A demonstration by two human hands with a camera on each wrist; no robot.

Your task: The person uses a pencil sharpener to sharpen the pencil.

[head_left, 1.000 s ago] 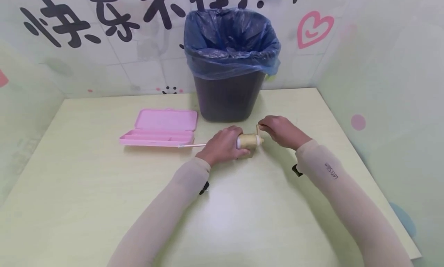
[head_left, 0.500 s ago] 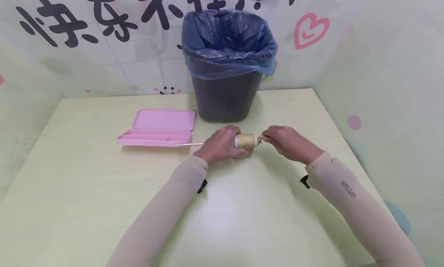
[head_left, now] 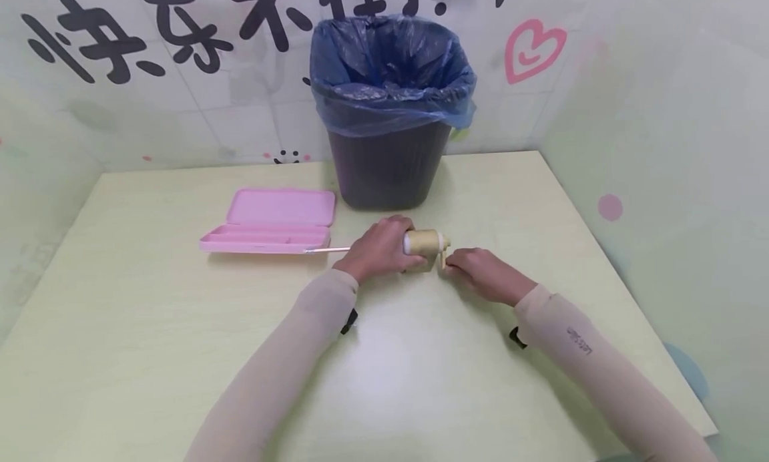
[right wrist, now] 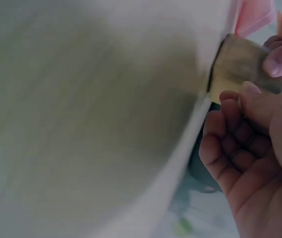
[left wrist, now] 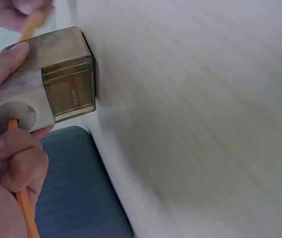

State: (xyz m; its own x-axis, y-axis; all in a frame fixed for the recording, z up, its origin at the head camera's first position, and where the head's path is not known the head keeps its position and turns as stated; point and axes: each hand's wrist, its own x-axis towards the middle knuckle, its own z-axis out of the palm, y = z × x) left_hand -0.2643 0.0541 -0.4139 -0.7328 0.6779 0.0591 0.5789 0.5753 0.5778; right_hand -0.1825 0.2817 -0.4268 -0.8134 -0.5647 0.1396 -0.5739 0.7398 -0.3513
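My left hand (head_left: 380,250) holds a crank pencil sharpener (head_left: 424,242), tan with a pale front face, on the table. In the left wrist view, its thumb lies on top of the sharpener (left wrist: 61,49) and curled fingers surround an orange pencil (left wrist: 27,213). The pencil's tip end sits inside the round front hole, out of sight. A see-through shavings drawer (left wrist: 74,91) shows on the sharpener's side. At the back end, my right hand (head_left: 488,275) pinches the crank handle (head_left: 444,259), which points down. In the right wrist view the right hand's fingers hide that handle.
An open pink pencil case (head_left: 267,238) lies left of the sharpener, beside the pencil's free end. Behind stands a dark bin (head_left: 390,168) with a blue plastic liner (head_left: 390,108). Walls border the table (head_left: 180,355) at the back and right.
The right hand has swung the crank from pointing up, round to pointing down, and has moved lower. The left hand keeps its hold on the sharpener and pencil.
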